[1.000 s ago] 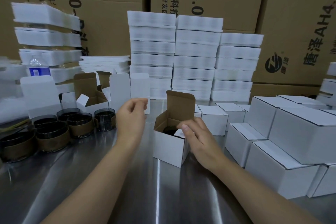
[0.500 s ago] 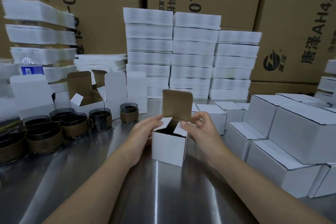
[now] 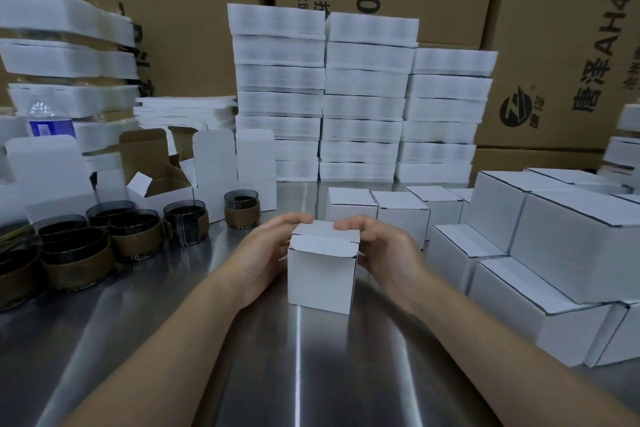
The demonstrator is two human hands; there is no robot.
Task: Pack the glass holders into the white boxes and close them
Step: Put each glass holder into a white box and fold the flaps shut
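Your left hand (image 3: 265, 251) and right hand (image 3: 388, 250) grip the box (image 3: 322, 276) from either side, fingers (image 3: 296, 219) curled over its folded-down lid. It stands on the surface (image 3: 311, 374), holders (image 3: 138, 239) grouped to its left, closed boxes (image 3: 571, 253) to its right.

Dim and cool-toned overall, with a bluish cast. Long pale streaks of glare down the steel table (image 3: 298, 374), brightest just in front of the white box (image 3: 320, 274). Soft dark patches under the glass holders (image 3: 135, 236) at left. Washed-out, smeared whites on the stacked flat boxes (image 3: 363, 97), surface detail lost. Wide-angle bowing toward the edges: brown cartons (image 3: 571, 45) leaning, far-left stacks (image 3: 65, 55) stretched and blurred. Sharpest near the centre.
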